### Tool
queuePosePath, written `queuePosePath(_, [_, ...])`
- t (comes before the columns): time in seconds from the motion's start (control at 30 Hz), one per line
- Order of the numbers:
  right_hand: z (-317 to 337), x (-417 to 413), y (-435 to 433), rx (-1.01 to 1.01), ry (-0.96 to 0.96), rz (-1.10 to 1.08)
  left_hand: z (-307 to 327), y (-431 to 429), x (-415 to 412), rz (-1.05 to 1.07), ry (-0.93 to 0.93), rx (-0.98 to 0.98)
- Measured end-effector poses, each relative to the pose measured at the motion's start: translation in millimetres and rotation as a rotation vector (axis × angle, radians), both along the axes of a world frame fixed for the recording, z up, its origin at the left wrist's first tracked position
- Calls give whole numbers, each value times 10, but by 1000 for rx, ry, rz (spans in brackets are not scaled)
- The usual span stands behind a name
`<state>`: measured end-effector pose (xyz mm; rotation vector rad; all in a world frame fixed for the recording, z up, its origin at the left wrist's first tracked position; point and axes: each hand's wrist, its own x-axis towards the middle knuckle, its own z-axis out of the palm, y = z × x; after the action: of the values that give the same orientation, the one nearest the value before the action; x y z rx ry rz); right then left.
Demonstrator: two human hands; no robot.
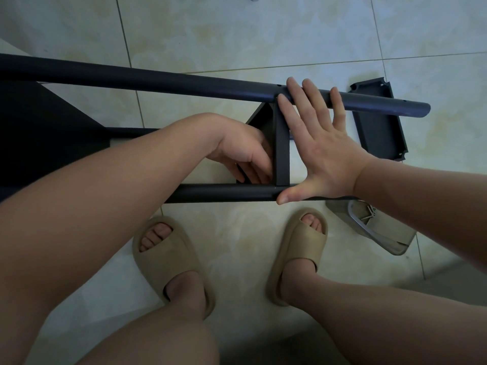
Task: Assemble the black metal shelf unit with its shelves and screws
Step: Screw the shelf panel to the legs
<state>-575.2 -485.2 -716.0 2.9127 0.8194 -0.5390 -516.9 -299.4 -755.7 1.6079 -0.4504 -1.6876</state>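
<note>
The black metal shelf frame lies on its side across the tiled floor, with a far tube (163,81) and a near tube (224,193). A black shelf panel (281,146) stands on edge between the tubes. My right hand (320,142) is spread flat against the panel's right side, fingers over the far tube, thumb along the near tube. My left hand (245,156) reaches in from the left behind the panel, fingers curled at its lower edge; what they hold is hidden. A loose black shelf tray (378,122) lies on the floor right of the frame.
My feet in beige slides (168,259) (299,254) stand just in front of the near tube. A beige slide holding a metal tool and small parts (374,227) sits at the right. Another mounted shelf (39,133) darkens the left side.
</note>
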Motion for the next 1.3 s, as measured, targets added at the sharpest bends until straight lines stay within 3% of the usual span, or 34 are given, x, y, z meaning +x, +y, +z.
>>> queuePosePath(1.3, [-7,4,-4,-4,1,-1,-37,-6,10,35,2,-9])
